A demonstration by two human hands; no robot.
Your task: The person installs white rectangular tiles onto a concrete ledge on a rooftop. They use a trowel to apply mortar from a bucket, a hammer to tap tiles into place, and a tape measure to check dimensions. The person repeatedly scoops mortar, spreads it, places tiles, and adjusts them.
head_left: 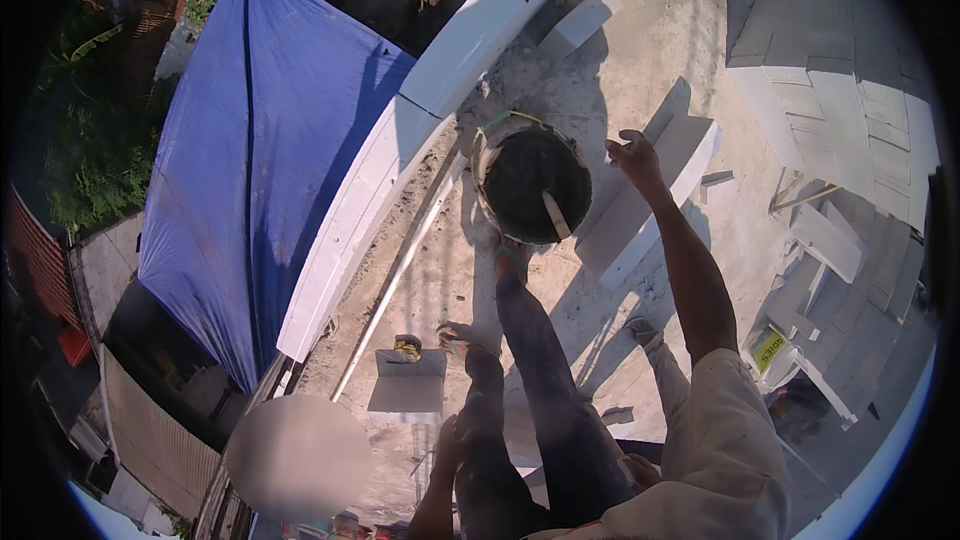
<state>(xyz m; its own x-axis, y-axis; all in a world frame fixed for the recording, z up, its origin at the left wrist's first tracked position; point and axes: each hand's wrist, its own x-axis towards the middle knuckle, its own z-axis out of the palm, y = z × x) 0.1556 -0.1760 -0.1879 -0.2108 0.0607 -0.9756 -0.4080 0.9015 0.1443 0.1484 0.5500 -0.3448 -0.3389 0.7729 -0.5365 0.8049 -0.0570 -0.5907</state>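
My right arm reaches out to the upper right, and my right hand [632, 155] is in the air with its fingers apart and nothing in them. It is beside a round bucket [487, 202] with dark stuff inside and a yellow-green rim at the top. A pale wooden handle [555, 212] sticks out of the bucket. Low in the picture, my left hand [450, 448] rests against my dark trouser leg; its fingers are not distinct. Right of the bucket, close to my right hand, lies a long pale block [655, 205].
At left, a curved wall of white blocks [400, 155] borders a drop with a blue tarp [265, 140]. A long pale pole [400, 270] lies along it. A tape measure [407, 348] sits on a grey block [405, 395]. Stacked blocks [850, 120] stand right; another person's leg [668, 370] shows.
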